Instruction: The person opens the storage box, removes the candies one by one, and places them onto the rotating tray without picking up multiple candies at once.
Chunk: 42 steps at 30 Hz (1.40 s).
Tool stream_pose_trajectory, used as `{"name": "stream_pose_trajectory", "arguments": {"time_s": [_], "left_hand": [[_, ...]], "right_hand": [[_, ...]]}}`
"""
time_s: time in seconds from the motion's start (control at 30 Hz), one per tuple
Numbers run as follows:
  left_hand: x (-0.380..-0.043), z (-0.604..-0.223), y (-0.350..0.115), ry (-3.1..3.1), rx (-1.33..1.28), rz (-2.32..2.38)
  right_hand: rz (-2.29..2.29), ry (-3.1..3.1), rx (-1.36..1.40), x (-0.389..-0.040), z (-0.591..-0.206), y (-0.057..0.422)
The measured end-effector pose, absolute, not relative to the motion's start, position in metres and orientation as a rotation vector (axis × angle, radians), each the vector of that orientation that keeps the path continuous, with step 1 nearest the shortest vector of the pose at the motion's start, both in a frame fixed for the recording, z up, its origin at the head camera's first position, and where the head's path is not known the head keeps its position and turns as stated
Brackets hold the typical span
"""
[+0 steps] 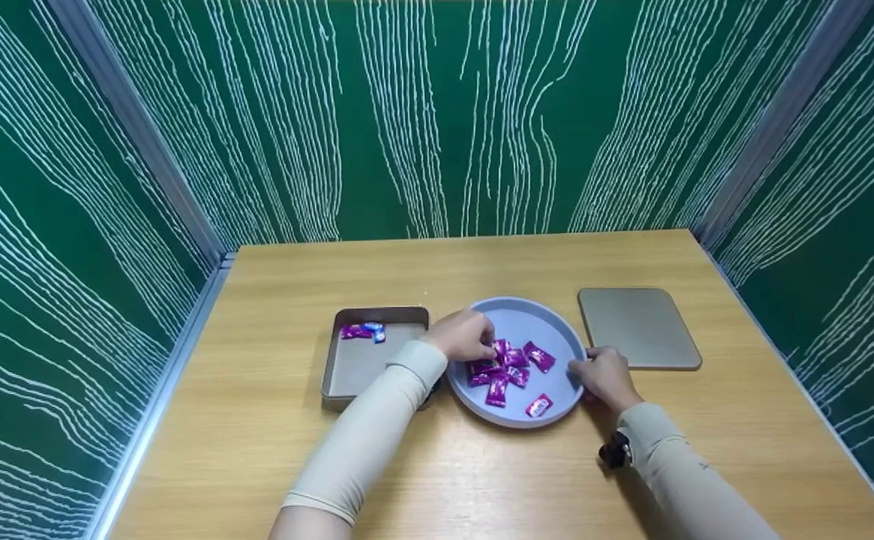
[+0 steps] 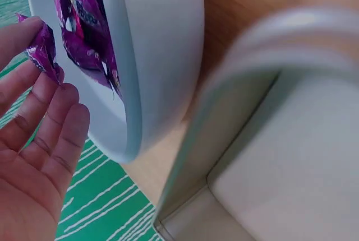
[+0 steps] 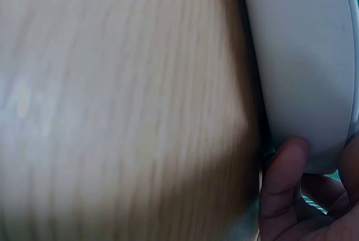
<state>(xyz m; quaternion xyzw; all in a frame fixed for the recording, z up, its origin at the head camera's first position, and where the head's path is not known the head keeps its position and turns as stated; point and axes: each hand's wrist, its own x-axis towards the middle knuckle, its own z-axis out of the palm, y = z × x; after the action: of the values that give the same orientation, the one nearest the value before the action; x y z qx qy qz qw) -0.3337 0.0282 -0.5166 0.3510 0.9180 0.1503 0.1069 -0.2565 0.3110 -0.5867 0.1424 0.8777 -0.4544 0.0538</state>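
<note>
My left hand [image 1: 463, 335] is over the left part of a round pale grey-blue tray [image 1: 530, 322]. In the left wrist view it pinches a purple-wrapped candy [image 2: 44, 54] between thumb and fingers, above the tray's rim. Several more purple candies [image 1: 513, 358] lie heaped in the tray, and a pinkish-red candy [image 1: 539, 406] lies apart near its front. With thumb and curled fingers, my right hand [image 1: 608, 379] holds the tray's right side; the right wrist view has a finger against the outer wall [image 3: 305, 73].
Left of the tray, partly behind my left forearm, stands an open brownish rectangular box [image 1: 354, 367]. It holds a purple candy [image 1: 355, 331] and blue candy wrapping [image 1: 378, 331]. A flat brownish square lid [image 1: 639, 328] lies at right on the wooden table [image 1: 474, 480]. Green panels enclose the table.
</note>
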Motion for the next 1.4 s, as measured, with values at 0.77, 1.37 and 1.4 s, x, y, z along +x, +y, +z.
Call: {"name": "stream_pose_trajectory", "arguments": {"time_s": [0.77,1.37,1.4], "left_hand": [[-0.34,-0.504,-0.002,2.637,0.902,0.595],[-0.362,-0.494,-0.079,2.684,0.864,0.537],[-0.362,-0.494,-0.083,2.684,0.85,0.53]], "right_hand": [[-1.361,2.632,0.473,-0.26,-0.587,0.311],[-1.359,2.684,0.421,-0.259,-0.589,0.312],[-1.358,2.692,0.411,-0.259,-0.589,0.312]]}}
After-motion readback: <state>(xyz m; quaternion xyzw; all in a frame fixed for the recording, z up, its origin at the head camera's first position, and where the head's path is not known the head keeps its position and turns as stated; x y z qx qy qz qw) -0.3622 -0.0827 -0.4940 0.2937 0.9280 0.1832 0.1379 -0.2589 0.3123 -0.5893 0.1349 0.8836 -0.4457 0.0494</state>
